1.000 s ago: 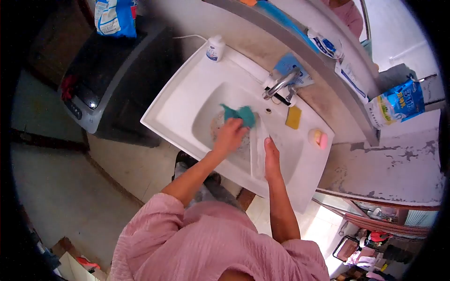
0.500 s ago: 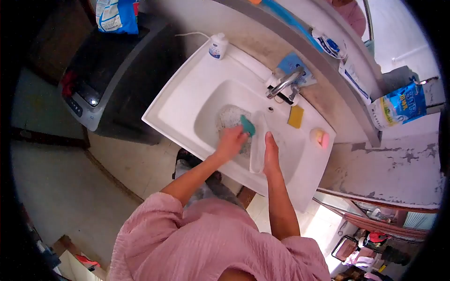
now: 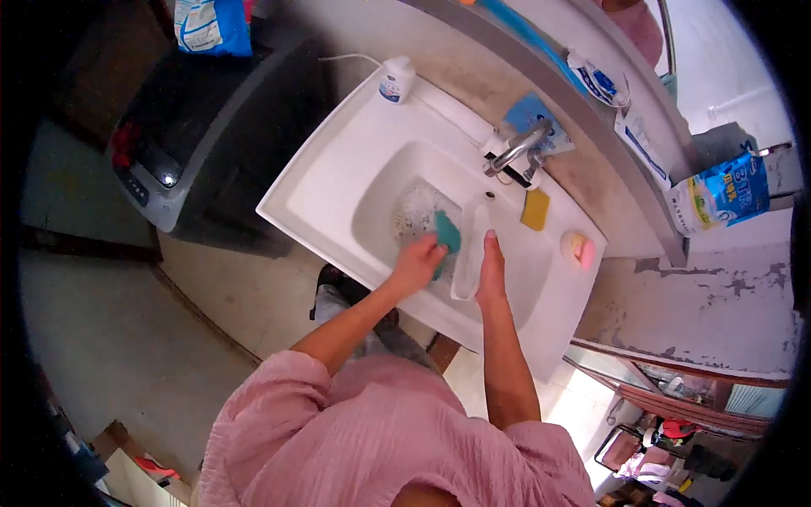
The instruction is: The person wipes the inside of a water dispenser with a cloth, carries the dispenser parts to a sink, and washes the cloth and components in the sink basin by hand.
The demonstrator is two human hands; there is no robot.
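Note:
My left hand [image 3: 416, 264] is closed on a green scouring pad or cloth [image 3: 447, 234] over the basin of the white sink [image 3: 317, 182]. Beside it, my right hand [image 3: 491, 272] grips a long clear plastic container [image 3: 467, 269] by its right side, thumb pointing up along the wall. The container is tilted over the basin, and the green pad is close against its left side; whether they touch I cannot tell. Under my left hand, suds and a grey grid-like item [image 3: 414, 211] lie in the basin, partly covered.
Behind the basin stands a chrome faucet [image 3: 517, 152]. A yellow sponge [image 3: 535, 209] and a pink soap [image 3: 583, 251] in a dish sit on the right rim. A white bottle [image 3: 395, 80] stands at the back left corner. Left of the sink is a dark washing machine [image 3: 228, 135].
The clear container has shifted slightly, its far end toward the right and its near end farther from me. The green pad shows more spread out in my left hand.

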